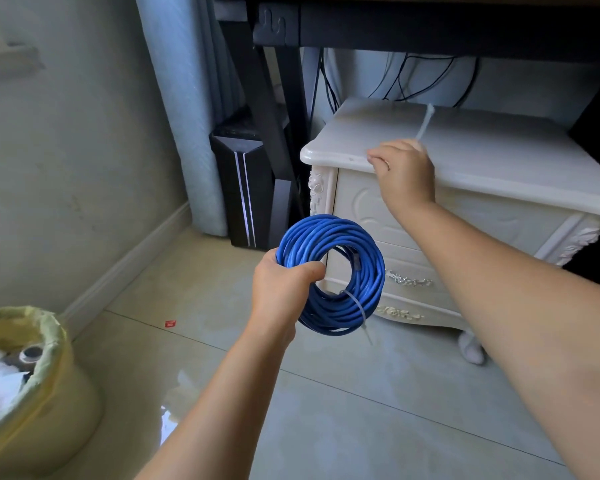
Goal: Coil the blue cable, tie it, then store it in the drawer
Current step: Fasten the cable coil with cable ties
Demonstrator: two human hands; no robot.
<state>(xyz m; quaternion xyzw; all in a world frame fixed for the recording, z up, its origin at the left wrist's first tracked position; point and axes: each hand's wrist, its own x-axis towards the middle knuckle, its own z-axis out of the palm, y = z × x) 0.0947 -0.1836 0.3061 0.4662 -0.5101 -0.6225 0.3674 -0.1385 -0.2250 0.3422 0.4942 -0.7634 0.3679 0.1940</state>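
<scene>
The blue cable is wound into a round coil, held upright in the air in front of the cabinet. My left hand grips the coil's left side. A white cable tie wraps the coil's lower right, its tail sticking down. My right hand is at the front edge of the white cabinet's top and pinches a second white cable tie that points up and away. The cabinet's drawers look closed.
A lined waste bin stands at the lower left on the tiled floor. A black computer tower and a desk leg stand left of the cabinet. Dark cables hang behind the cabinet under the desk.
</scene>
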